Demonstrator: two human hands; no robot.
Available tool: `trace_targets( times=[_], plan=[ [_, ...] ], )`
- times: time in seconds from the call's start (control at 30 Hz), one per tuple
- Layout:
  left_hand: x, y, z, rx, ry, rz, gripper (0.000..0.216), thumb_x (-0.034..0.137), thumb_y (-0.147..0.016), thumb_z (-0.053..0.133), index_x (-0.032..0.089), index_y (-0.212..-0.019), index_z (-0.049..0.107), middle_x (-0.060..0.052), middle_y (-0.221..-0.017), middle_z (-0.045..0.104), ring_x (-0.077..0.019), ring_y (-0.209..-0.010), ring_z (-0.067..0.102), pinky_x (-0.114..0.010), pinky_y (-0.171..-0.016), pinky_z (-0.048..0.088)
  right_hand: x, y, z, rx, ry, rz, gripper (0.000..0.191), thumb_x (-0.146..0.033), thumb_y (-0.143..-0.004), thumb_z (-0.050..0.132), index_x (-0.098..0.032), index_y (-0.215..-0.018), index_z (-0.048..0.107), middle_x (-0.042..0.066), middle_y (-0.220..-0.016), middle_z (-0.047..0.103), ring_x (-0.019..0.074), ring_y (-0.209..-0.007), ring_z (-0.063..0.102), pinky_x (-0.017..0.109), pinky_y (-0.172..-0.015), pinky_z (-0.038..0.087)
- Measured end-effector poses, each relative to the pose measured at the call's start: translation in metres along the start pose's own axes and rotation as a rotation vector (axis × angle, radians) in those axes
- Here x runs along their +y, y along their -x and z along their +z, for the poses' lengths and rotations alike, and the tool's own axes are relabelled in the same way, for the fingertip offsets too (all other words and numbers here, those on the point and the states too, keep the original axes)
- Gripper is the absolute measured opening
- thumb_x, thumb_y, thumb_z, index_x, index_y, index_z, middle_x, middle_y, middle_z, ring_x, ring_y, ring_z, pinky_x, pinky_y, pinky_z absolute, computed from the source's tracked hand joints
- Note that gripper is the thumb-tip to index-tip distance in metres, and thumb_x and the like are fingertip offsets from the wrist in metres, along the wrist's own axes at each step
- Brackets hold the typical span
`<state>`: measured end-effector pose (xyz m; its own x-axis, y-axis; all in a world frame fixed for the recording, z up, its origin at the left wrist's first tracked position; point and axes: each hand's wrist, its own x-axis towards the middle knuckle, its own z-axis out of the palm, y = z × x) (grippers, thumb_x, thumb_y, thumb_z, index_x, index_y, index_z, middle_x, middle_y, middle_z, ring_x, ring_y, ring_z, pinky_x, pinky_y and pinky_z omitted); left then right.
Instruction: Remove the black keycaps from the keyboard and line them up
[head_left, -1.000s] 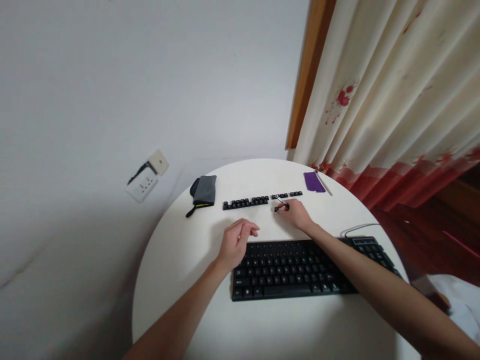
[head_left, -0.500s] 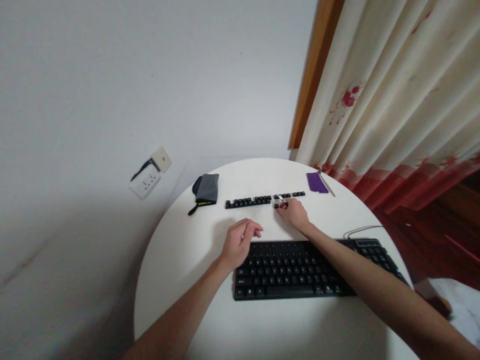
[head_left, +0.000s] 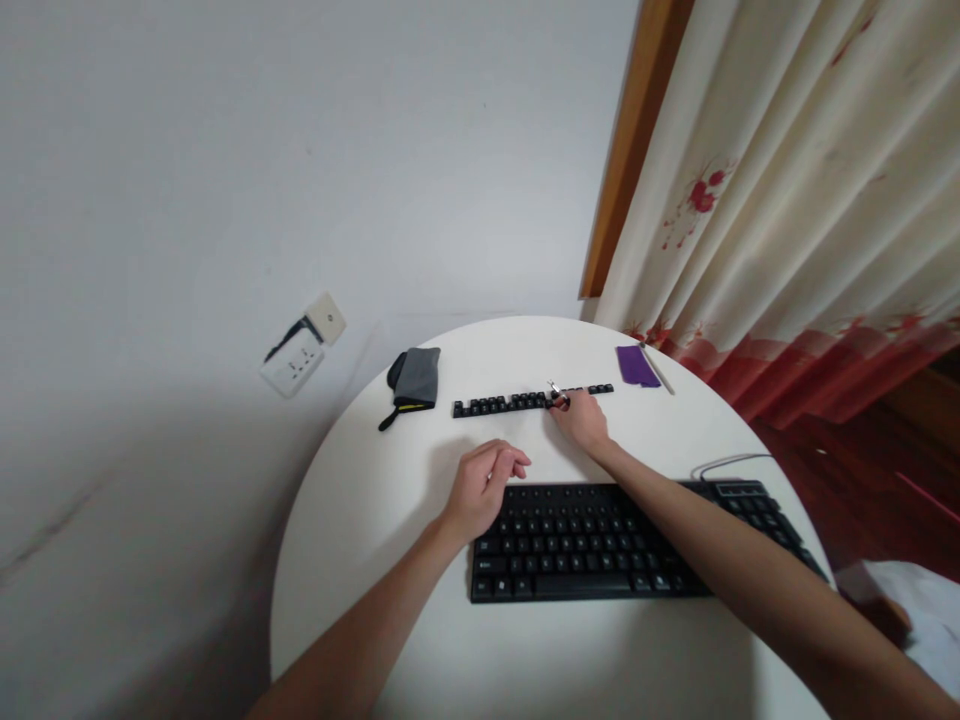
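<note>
My right hand [head_left: 583, 420] is closed on a small silver keycap puller [head_left: 555, 390], whose bright prongs point up and away past the fingers. Its fingertips touch or nearly touch a black keycap [head_left: 550, 404] at the end of the left run of loose keycaps [head_left: 499, 404]. Part of the right-hand keycaps is hidden behind this hand. My left hand [head_left: 480, 485] rests at the back left corner of the black keyboard [head_left: 577, 560], holding nothing, its fingers loosely bent. Across the right part of the keyboard passes my right forearm.
A grey pouch [head_left: 417, 377] with a black strap lies at the back left of the white round table [head_left: 360, 540]. At the back right are a purple cloth [head_left: 637, 367] and a thin pale stick [head_left: 659, 370]. The keyboard's cable [head_left: 731, 460] loops behind it.
The keycap beside my right fingers has gone from in front of the row to the left run's end. My right hand shifted slightly away from me; my left hand stayed put.
</note>
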<state>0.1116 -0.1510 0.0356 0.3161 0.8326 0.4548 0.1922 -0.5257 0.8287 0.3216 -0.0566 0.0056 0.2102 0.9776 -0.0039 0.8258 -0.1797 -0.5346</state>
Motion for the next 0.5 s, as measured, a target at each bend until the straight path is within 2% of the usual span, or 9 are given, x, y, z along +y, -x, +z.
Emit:
trace_targets(
  times=[0.5],
  plan=[
    [-0.0008,0.0007,-0.0005,-0.029,-0.021,-0.01,0.04,0.035,-0.102,0.039,0.015,-0.086,0.07,-0.005,-0.072,0.065,-0.0155,-0.07,0.062,-0.028,-0.071,0.049,-0.0036,0.001,-0.0008,0.004,-0.003,-0.003,0.016,-0.028,-0.083,0.063,-0.021,-0.093,0.073,0.009,-0.09,0.075,0.0226,-0.085,0.069,0.026,-0.069,0.046]
  ],
)
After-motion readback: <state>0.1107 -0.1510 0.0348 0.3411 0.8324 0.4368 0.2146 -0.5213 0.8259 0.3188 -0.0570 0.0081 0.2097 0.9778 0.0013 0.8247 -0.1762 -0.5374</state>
